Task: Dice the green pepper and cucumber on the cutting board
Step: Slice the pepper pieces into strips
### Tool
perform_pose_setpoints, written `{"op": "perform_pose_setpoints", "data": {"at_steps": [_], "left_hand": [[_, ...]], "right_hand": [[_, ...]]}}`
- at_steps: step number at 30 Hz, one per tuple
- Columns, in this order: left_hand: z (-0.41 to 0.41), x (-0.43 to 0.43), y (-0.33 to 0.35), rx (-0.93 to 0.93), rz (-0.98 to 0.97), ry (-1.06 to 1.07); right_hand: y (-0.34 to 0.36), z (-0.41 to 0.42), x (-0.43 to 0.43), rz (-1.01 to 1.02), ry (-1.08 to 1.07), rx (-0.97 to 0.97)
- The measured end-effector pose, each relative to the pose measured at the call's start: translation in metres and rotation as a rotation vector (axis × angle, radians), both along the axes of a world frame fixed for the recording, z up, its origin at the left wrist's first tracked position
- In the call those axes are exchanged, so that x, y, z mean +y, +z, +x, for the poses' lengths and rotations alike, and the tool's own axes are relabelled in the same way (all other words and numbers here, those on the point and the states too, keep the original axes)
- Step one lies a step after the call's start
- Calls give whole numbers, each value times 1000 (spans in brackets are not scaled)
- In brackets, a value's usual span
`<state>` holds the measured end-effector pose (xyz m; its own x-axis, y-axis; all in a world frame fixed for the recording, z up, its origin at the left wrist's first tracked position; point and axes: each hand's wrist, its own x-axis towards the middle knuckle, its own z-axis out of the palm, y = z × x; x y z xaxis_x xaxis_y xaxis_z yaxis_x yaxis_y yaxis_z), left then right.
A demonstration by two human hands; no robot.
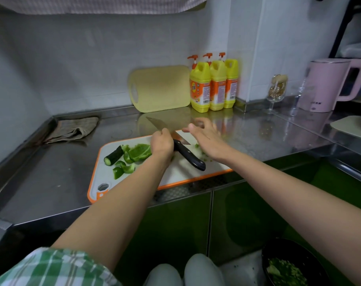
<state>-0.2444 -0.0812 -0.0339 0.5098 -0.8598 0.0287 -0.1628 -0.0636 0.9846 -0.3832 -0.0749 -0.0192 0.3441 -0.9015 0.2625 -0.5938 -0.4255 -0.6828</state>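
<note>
My left hand (162, 144) curls round the knife (189, 156), blade toward eleven o'clock, while my right hand (204, 139) spreads its fingers, likely to sweep diced bits (205, 156) (pepper (139, 151), cucumber (113, 155) wait at nine on the cutting board (181, 176)).

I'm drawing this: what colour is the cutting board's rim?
Orange rim; the head view shows it best.

The steel surface (51, 182) lies bare left of the cutting board (181, 174), and again on its right as far as the wine glass (275, 93) and pink kettle (328, 85), so hands can pass on either side. On the board, cucumber (113, 155) and pepper pieces (139, 151) crowd the left half, the knife (189, 156) gripped by the left hand (162, 144) slants across the middle, and the right hand (206, 137) hovers over the far right corner. A cloth (74, 130), a yellow board (161, 87) and detergent bottles (216, 85) line the far wall.
</note>
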Motion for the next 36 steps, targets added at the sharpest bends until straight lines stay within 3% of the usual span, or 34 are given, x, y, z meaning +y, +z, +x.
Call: {"op": "perform_pose_setpoints", "data": {"at_steps": [5,10,11,15,19,22,26,36], "left_hand": [[8,11,13,18,-18,-44],[15,30,22,3,-42,-191],[20,31,20,-110,-27,-189],[38,33,1,-881,146,-144],[39,33,-19,-1151,295,-261],[35,31,-20,-1140,343,-276],[33,26,-20,-848,358,-290],[36,25,-37,-899,275,-305]], "right_hand": [[11,24,15,60,142,286],[20,28,23,241,0,-20],[20,25,22,283,-25,-60],[12,14,18,436,-102,-97],[0,17,17,449,-103,71],[1,19,15,415,-98,242],[0,20,2,347,-164,417],[-3,16,-14,188,-141,324]]}}
